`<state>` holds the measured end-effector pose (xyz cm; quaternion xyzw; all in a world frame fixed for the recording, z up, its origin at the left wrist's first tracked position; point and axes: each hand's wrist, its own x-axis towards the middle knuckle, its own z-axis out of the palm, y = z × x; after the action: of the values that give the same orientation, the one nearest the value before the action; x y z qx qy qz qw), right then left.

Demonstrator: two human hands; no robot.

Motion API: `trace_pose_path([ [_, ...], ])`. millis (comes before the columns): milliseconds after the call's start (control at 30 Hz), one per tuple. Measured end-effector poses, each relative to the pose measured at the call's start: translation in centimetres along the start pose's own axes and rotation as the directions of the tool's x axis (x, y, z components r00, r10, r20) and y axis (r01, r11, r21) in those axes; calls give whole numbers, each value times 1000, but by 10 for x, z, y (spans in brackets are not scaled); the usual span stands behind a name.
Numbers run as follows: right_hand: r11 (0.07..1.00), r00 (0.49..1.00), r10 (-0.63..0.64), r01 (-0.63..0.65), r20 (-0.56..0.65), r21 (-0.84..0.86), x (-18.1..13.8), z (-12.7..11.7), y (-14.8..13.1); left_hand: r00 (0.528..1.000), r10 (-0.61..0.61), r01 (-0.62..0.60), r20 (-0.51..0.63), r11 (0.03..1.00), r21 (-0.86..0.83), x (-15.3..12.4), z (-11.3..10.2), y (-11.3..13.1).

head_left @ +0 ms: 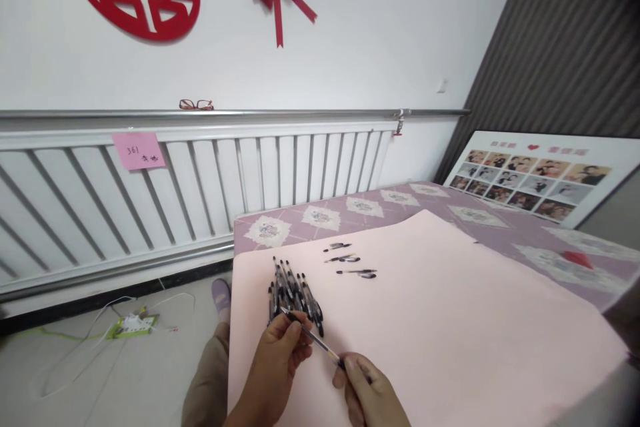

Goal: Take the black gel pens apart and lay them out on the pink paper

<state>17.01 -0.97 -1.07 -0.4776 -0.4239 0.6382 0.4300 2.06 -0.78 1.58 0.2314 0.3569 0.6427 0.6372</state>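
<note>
The pen [321, 345] slants above the pink sheet [450, 320], not far from its left edge, pinched near one end by the left hand [280, 355] and near the other by the right hand [369, 388]. From where I stand, the worry is the loose pen heap [290, 290] just beyond the left hand: a careless nudge could scatter it, perhaps over that edge. Should either pinch slacken, the pen might drop too.
</note>
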Motion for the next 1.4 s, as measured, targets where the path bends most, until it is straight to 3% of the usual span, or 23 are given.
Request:
trace_pose_path([
  [100, 997, 998, 18, -14, 52, -75, 0, -2, 2, 1000, 15, -15, 4, 1000, 25, 1, 0, 3],
  [367, 968, 972, -205, 183, -117, -173, 2, -1, 1, 997, 23, -21, -67, 999, 36, 5, 5, 1],
  [567, 991, 996, -9, -3, -87, -137, -3, 2, -2, 998, 30, -29, -53, 999, 29, 4, 7, 3],
  [800, 992, 980, -123, 119, -155, -34, 0, 2, 1, 998, 32, -32, -47, 999, 0, 3, 7, 4],
  [967, 998, 998, 3, -8, -70, -61, -1, 1, 2, 999, 37, -36, -40, 999, 11, 2, 8, 2],
  [1133, 989, 979, -115, 98, -170, -107, -3, -2, 0, 996, 38, -39, -78, 999, -7, 3, 9, 5],
  [1233, 995, 980, -95, 90, -175, -34, -5, -1, -5, 994, 39, -41, -101, 999, -20, 4, 9, 7],
  [1400, 963, 998, 31, -14, -59, 271, -12, 3, -15, 993, 37, -42, -113, 998, -37, 6, 8, 6],
])
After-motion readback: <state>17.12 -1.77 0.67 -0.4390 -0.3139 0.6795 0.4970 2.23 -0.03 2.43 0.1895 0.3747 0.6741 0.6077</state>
